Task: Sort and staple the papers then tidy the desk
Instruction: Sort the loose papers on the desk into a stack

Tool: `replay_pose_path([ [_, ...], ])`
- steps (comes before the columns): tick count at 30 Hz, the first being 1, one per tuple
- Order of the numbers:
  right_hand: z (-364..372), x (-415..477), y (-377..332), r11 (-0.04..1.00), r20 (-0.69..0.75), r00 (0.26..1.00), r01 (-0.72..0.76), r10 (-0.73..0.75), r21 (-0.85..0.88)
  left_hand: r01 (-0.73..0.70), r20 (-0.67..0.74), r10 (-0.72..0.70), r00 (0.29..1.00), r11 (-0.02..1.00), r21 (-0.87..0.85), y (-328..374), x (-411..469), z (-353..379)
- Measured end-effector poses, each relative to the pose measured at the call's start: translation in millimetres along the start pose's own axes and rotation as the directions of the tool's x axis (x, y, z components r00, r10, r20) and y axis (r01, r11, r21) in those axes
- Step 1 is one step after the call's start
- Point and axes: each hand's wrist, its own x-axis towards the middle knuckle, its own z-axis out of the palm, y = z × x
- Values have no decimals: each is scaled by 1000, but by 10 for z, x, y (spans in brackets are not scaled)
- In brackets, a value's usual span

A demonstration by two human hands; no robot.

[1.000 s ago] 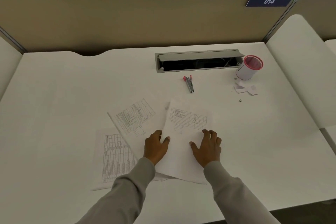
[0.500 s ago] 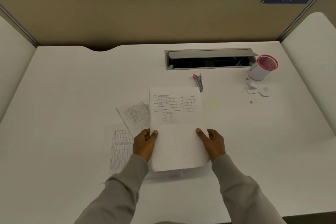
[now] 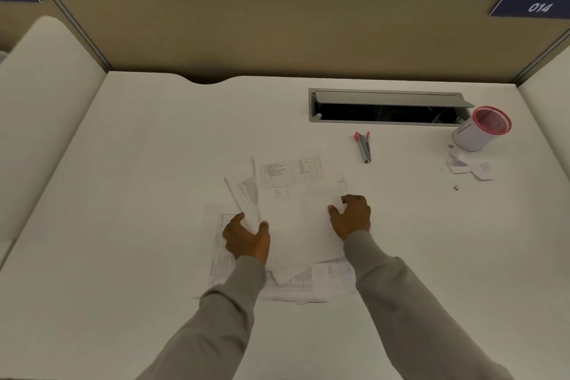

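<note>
Several printed sheets lie in a loose pile at the middle of the white desk. The top sheet shows a small table near its far end. My left hand pinches the near edge of a second printed sheet, which is lifted and curling at the top sheet's left side. My right hand grips the top sheet's right edge with curled fingers. A wide table sheet lies flat under the pile. A small pink and grey stapler lies beyond the papers, untouched.
A white cup with a pink rim stands at the back right beside an open grey cable tray. Torn paper scraps lie in front of the cup. A beige partition closes off the back of the desk.
The top sheet has been set down on the pile. My left hand shifted left and took the second sheet's edge, lifting it. My right hand moved up along the right edge.
</note>
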Motion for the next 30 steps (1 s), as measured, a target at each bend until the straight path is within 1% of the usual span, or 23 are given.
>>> replay_pose_path([
  [3, 69, 4, -16, 997, 3, 1000, -2, 2, -78, 40, 27, -37, 999, 993, -107, 30, 24, 6],
  [6, 93, -9, -37, 995, 21, 1000, -13, 15, -95, 98, 62, -88, 994, 977, -189, 53, 45, -3],
  [8, 84, -25, -31, 998, 38, 999, -31, 34, -56, 132, 79, -118, 990, 972, -193, 60, 62, -5],
  [10, 60, -50, -7, 998, 54, 997, -50, 48, 41, 145, 89, -134, 987, 981, -128, 68, 89, -23],
  [12, 13, -91, 14, 985, 83, 996, -40, 26, 167, 112, 121, -104, 987, 992, -63, 64, 100, -57],
  [14, -72, -115, 38, 969, 139, 990, -16, -19, 245, 57, 169, -48, 984, 997, -49, 33, 86, -89],
  [16, -164, -113, 85, 965, 229, 971, 6, -69, 261, 11, 219, 3, 976, 998, -64, -3, 93, -106],
  [18, -240, -108, 150, 969, 303, 945, 43, -118, 243, -39, 226, 47, 973, 999, -39, -31, 89, -143],
  [20, -302, -120, 211, 946, 310, 940, 38, -144, 323, -108, 159, 100, 982, 993, 43, -112, 121, -189],
  [22, -386, -135, 272, 891, 274, 955, -24, -114, 453, -127, 24, 124, 992, 977, 170, -241, 154, -274],
  [24, -510, -141, 337, 824, 234, 969, -69, -79, 562, -66, -107, 102, 989, 952, 298, -367, 159, -394],
  [25, -575, -144, 367, 789, 219, 974, -85, -64, 608, -19, -147, 75, 986, 936, 350, -429, 168, -463],
  [26, -647, -151, 392, 755, 208, 977, -100, -49, 649, 28, -165, 40, 985, 921, 389, -487, 182, -532],
  [28, -799, -170, 412, 684, 190, 981, -119, -30, 720, 94, -157, -27, 987, 896, 434, -587, 216, -655],
  [30, -938, -179, 404, 636, 173, 985, -122, -18, 762, 114, -129, -59, 990, 873, 474, -664, 227, -733],
])
